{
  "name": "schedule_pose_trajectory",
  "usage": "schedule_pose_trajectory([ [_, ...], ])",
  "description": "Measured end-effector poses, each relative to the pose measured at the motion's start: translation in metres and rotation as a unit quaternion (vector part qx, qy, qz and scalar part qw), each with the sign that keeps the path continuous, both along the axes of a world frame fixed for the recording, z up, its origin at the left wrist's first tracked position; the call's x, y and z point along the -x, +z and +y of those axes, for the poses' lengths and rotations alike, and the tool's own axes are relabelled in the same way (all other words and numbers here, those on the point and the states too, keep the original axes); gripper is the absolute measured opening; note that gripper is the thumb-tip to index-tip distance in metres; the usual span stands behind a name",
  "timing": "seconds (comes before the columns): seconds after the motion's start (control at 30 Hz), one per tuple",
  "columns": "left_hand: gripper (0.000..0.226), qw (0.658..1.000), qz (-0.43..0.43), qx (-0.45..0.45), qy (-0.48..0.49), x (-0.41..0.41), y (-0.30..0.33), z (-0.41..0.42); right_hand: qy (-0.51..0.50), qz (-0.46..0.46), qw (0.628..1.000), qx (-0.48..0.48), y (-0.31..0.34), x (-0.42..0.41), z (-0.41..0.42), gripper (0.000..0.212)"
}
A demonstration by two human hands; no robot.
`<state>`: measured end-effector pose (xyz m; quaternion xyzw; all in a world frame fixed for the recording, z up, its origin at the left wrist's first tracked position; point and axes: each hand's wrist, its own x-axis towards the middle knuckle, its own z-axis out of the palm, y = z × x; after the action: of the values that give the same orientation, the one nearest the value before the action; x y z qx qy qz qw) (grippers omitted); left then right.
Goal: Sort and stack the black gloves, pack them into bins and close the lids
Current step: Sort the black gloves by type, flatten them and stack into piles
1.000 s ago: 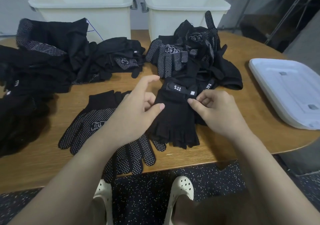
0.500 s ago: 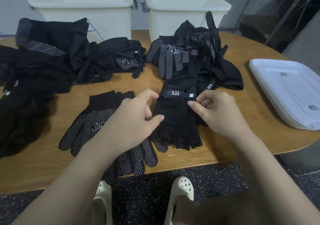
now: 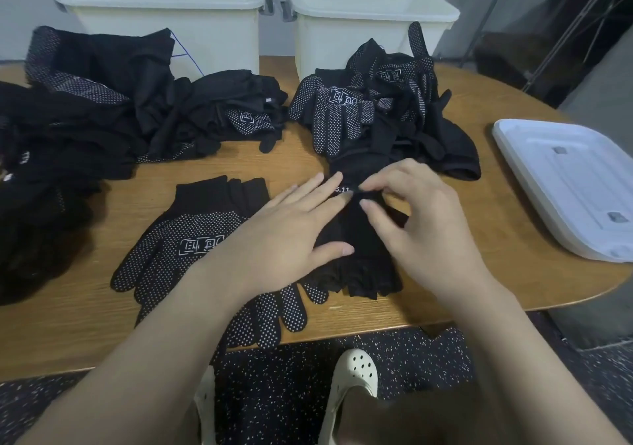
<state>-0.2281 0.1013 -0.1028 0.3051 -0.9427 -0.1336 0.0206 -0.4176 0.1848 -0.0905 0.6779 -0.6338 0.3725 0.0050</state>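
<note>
Left hand point(image 3: 291, 239) lies flat, fingers straight & spread, pressing down on the fingerless glove point(image 3: 356, 239) at the table's point(image 3: 68, 324) near-centre. Fingertips reach the glove's strap w/ the "5.11" tag; thumb sits lower on the glove's body. No curl round anything, just a flat press.

Right hand point(image 3: 421, 225) is on the same glove from the other side. Thumb & forefinger are bent in at the strap by the tag, apparently pinching the cloth there; the rest of the fingers curve loosely above. Glove lies under & between both hands, cuff end away from the person, short cut finger ends pointing toward the table's near edge.

Dotted glove pair point(image 3: 191, 246) lies flat just left of it, partly under the left wrist, fingers hanging past the table edge.

Behind: a loose pile of dotted gloves point(image 3: 376, 102) in front of the right bin point(image 3: 370, 33); a bigger heap of gloves point(image 3: 102, 109) in front of the left bin point(image 3: 164, 23), spreading to the table's left end. Both bins open. A white lid point(image 3: 565, 184) lies flat at the table's right end, well apart from the hands.
</note>
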Motion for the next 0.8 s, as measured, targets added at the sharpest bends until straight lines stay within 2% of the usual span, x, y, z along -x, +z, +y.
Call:
schedule_pose_trajectory([
  [0.13, 0.083, 1.0, -0.007, -0.016, -0.007, -0.001, -0.004, 0.0, 0.026, 0.035, 0.993, -0.107, -0.014, 0.003, -0.001, 0.024],
  [0.27, 0.082, 1.0, -0.006, -0.022, -0.014, -0.002, -0.006, -0.002, 0.017, -0.01, 0.982, -0.187, -0.016, 0.015, -0.001, 0.025],
  [0.37, 0.084, 0.999, 0.022, -0.033, -0.017, -0.007, -0.005, -0.004, 0.001, -0.062, 0.979, -0.197, -0.013, 0.023, 0.001, 0.017],
  [0.47, 0.088, 0.998, 0.039, -0.037, -0.012, -0.009, -0.005, -0.002, -0.037, -0.073, 0.976, -0.202, -0.012, 0.027, 0.002, 0.015],
  [0.67, 0.09, 0.993, 0.106, -0.04, 0.036, -0.009, -0.004, 0.004, -0.123, -0.14, 0.966, -0.179, -0.013, 0.024, -0.007, 0.032],
  [0.8, 0.071, 0.985, 0.145, -0.025, 0.091, -0.008, 0.0, 0.005, -0.162, -0.122, 0.954, -0.221, -0.011, 0.014, -0.016, 0.041],
])
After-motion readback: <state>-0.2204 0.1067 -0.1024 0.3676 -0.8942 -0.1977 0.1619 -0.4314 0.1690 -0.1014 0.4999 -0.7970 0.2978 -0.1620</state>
